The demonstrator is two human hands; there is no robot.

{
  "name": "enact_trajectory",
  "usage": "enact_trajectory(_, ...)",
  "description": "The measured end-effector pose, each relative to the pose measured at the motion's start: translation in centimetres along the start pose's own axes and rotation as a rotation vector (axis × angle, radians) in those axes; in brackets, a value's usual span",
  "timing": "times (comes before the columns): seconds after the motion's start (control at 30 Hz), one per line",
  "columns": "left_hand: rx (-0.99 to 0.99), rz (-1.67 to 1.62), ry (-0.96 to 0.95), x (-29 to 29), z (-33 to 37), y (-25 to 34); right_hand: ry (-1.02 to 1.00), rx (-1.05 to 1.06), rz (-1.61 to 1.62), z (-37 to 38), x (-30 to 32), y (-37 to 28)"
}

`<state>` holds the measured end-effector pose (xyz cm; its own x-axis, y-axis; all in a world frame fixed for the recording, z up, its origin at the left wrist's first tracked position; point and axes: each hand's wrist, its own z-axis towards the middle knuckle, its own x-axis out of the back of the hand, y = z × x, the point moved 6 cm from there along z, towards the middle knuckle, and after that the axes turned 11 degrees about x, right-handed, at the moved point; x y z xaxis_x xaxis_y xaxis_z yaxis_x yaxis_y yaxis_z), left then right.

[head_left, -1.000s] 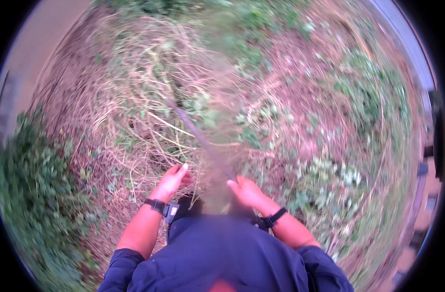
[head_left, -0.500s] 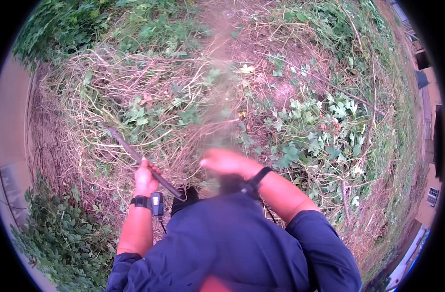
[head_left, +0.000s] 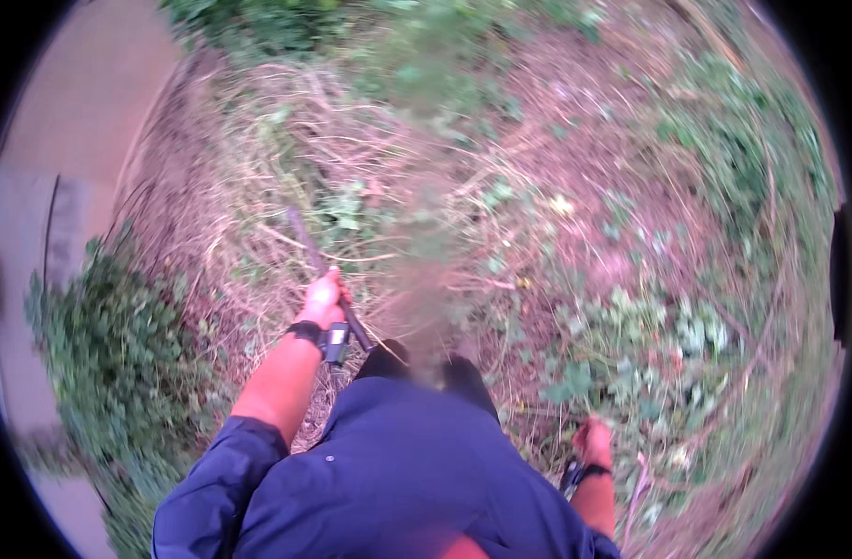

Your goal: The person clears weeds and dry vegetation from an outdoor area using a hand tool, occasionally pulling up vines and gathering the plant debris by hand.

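My left hand [head_left: 323,300] is closed around a long dark stick [head_left: 304,235], which slants from beside my legs up to the left. The stick's far end lies against a heap of pulled, dry vines [head_left: 286,121]. Low on the right, my right hand [head_left: 592,443] hangs beside my body over leafy vines [head_left: 631,363]. Its fingers look curled in, and whatever is inside them, if anything, is hidden. Both wrists wear black bands, and a small dark device sits at the left one.
A pale wall or slab [head_left: 81,121] runs along the left edge. Dense green bushes [head_left: 137,354] grow at the lower left. Stems and leafy creepers [head_left: 724,121] cover the ground at the far right. A blurred smear runs down the middle of the picture.
My right hand has swung from in front of my body out to the lower right. The left hand still grips the stick. The whole view has shifted, showing more of the left wall.
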<state>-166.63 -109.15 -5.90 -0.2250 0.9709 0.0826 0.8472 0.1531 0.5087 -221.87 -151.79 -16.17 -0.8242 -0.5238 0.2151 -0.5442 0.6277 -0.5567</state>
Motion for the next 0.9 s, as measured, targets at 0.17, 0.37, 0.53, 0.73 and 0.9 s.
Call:
enact_trajectory(0.17, 0.027, -0.101, -0.046, 3.3, -0.1, 0.2, -0.19, -0.049, -0.203, -1.8, -7.0, 3.0)
enact_trajectory(0.37, 0.059, -0.05, -0.06, 7.4, -1.4, -0.7, -0.317, 0.21, -0.244, -2.2, -13.7, -5.1)
enact_trajectory(0.53, -0.125, 0.193, -0.087, 10.8, -1.8, -2.7, -0.216, 0.287, -0.27, -3.4, -13.5, -10.2)
enact_trajectory(0.73, -0.079, 0.223, -0.066, 17.1, 2.1, -4.6, -0.223, 0.264, -0.329, -7.9, -13.2, -7.3)
enact_trajectory(0.9, 0.01, 0.143, -0.103, 18.1, -0.1, -3.3, -0.199, 0.206, -0.342, -10.4, -10.8, -2.2)
